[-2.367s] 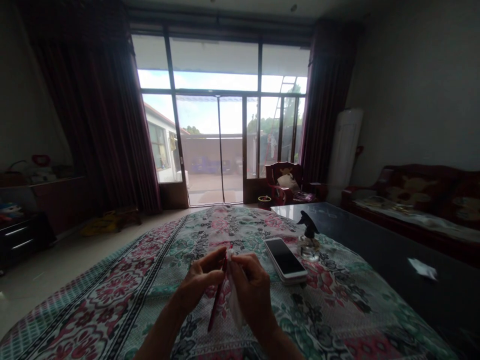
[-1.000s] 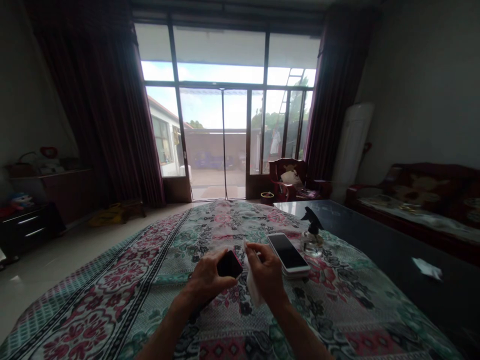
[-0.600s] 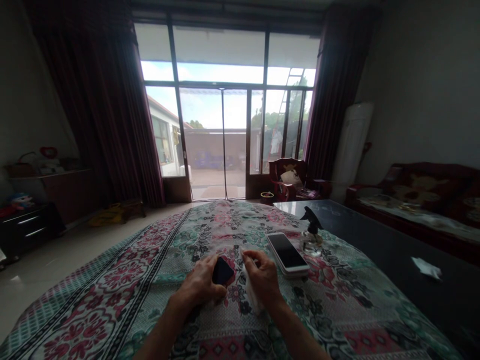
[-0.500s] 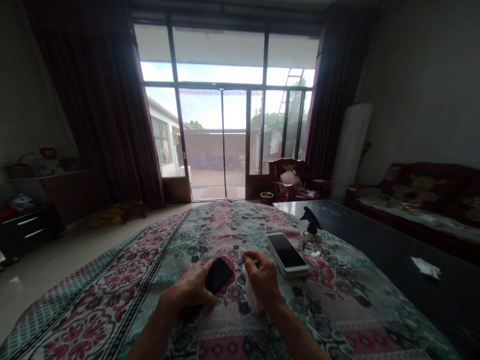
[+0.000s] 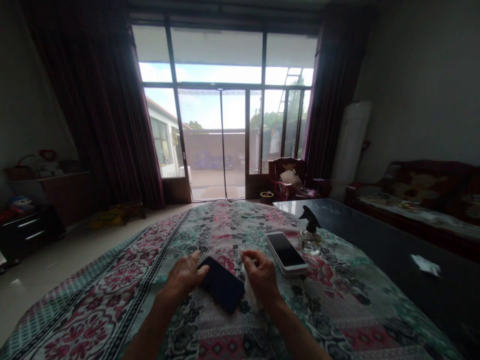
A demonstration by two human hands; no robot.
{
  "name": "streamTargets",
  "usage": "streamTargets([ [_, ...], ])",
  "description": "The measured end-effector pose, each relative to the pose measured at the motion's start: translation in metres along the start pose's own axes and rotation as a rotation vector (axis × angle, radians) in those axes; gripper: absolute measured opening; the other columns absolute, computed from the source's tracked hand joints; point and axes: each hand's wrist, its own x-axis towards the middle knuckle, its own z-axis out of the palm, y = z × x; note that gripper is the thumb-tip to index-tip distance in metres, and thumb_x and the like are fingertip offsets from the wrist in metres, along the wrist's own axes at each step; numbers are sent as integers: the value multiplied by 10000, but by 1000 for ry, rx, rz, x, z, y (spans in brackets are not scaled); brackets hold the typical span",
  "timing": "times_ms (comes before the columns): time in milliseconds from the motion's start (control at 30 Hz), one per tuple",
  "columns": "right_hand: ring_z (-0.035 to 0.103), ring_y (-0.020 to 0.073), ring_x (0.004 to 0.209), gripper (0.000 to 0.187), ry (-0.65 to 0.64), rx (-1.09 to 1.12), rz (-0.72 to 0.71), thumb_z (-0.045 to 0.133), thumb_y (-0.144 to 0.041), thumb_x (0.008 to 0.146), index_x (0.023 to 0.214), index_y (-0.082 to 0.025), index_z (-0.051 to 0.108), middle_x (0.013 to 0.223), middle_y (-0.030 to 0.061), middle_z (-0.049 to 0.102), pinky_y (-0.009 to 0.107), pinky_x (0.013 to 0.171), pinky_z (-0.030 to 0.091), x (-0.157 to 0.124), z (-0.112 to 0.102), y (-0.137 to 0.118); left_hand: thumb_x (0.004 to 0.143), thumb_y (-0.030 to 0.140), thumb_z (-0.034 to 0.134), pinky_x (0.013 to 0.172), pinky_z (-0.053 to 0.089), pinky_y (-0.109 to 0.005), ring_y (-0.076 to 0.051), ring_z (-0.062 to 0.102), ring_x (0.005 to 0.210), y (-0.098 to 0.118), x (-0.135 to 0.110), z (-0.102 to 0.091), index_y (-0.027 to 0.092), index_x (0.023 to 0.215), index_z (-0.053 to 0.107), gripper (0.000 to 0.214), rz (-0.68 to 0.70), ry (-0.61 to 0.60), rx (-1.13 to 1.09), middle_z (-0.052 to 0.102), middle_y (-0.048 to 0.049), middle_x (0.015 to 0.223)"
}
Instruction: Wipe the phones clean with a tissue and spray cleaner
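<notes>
A dark phone [image 5: 221, 290] lies flat, screen up, on the flowered cloth [image 5: 112, 295] in front of me. My left hand [image 5: 183, 276] rests at the phone's left end, fingers loosely on its edge. My right hand [image 5: 261, 280] is just right of the phone, fingers pinched closed on a crumpled white wipe [image 5: 250, 298] that hangs below the palm.
A white phone [image 5: 286, 251] lies on a second device to the right, with a small clear spray bottle [image 5: 308, 233] behind it. The dark glossy table [image 5: 393, 260] extends right, with a white paper scrap [image 5: 423, 265] on it. A sofa stands further right.
My left hand held the dark phone up on edge, then lowered it and laid it flat on the cloth. My right hand stayed closed on the wipe and sank slightly.
</notes>
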Motion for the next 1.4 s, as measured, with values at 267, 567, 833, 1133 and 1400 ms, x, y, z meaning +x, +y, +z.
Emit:
streamTargets([
  [267,626,203,721,285,27,6,6,565,-407,769,822,-177,725,828,71,720,294,667,473,2,-2,-3,577,139,581,1102,137,-577,-341,102,1419,24,-19,12,308,1438,306,919,468,-321,174,182,-42,1556],
  [567,632,197,743,262,39,-8,-16,567,-396,771,806,-191,725,837,63,719,287,674,478,2,-2,0,598,218,589,1058,115,-663,-381,229,1372,37,-24,25,299,1397,389,827,526,-279,162,391,-70,1468],
  [833,626,195,716,259,28,-15,-1,563,-383,774,816,-184,724,817,59,717,291,670,472,2,-1,1,593,200,554,1099,128,-576,-328,176,1405,24,-17,20,252,1455,280,906,444,-318,148,248,-86,1534],
  [1133,621,191,715,229,28,-10,-26,577,-373,773,787,-193,719,789,47,710,287,670,469,0,-1,1,586,242,631,1039,352,-373,-286,492,1207,17,-12,9,215,1362,464,794,466,-180,-96,550,-72,1341],
  [1400,601,157,680,184,-35,63,-120,582,-324,792,786,-192,710,754,35,682,242,621,463,-5,1,-20,613,268,678,1045,381,-369,-286,506,1217,0,-8,-27,264,1337,496,746,395,-283,-502,562,-8,1334],
])
